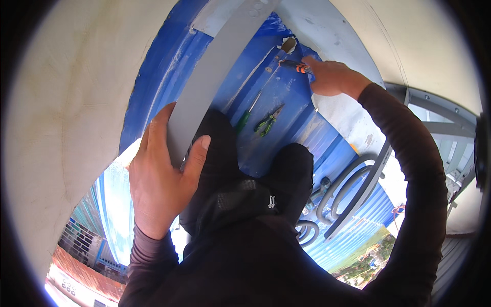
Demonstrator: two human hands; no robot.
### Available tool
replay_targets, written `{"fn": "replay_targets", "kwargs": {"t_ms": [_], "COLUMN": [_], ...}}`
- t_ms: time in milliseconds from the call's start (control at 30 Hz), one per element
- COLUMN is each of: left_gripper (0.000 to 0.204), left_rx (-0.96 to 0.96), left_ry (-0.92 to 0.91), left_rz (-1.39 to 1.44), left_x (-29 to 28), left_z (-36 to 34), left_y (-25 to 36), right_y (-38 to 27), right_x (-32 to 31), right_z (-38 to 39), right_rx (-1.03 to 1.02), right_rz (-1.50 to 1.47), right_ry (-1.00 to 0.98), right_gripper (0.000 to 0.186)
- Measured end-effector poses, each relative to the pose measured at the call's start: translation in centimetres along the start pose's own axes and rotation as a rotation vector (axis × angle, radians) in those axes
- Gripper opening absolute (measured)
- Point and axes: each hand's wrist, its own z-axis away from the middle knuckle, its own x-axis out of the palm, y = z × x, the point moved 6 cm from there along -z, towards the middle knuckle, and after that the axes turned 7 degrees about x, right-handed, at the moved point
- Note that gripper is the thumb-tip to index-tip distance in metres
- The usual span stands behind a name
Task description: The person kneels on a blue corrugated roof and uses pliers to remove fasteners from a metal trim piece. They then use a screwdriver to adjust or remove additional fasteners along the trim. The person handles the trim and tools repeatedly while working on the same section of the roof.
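My left hand [162, 179] is wrapped round the near end of a long flat grey metal bar [215, 61], thumb on one side and fingers on the other. The bar slants away to the upper right over a blue ribbed metal sheet [255, 148]. Farther off at the right, my right hand [337, 78] is closed on a hand tool with a black-and-orange grip [295, 66]; its exact kind cannot be made out. Between my hands, a green-handled screwdriver [245, 116] and green-and-black pliers [268, 122] lie on the blue sheet, touched by neither hand.
A worn brownish patch [289, 46] marks the sheet beyond the tool. Pale curved panels [76, 102] rise on both sides. At the lower right are coiled grey tubing [332, 199] and a slanting metal strip [360, 192]. Rooftops [87, 271] show far below at left.
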Motion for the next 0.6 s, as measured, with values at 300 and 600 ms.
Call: {"fn": "replay_targets", "kwargs": {"t_ms": [300, 600], "left_gripper": [0.067, 0.068], "left_rx": [0.062, -0.062], "left_ry": [0.001, -0.103], "left_rz": [0.045, 0.116], "left_x": [0.1, 0.2], "left_z": [-0.3, -0.3], "left_y": [-0.4, -0.8], "right_y": [1.5, -0.4], "right_x": [-1.8, -4.3], "right_z": [-2.8, -5.0], "right_rx": [-0.153, -0.211], "right_rz": [0.337, 0.609], "right_ry": [0.220, 0.191], "right_gripper": [0.045, 0.043]}}
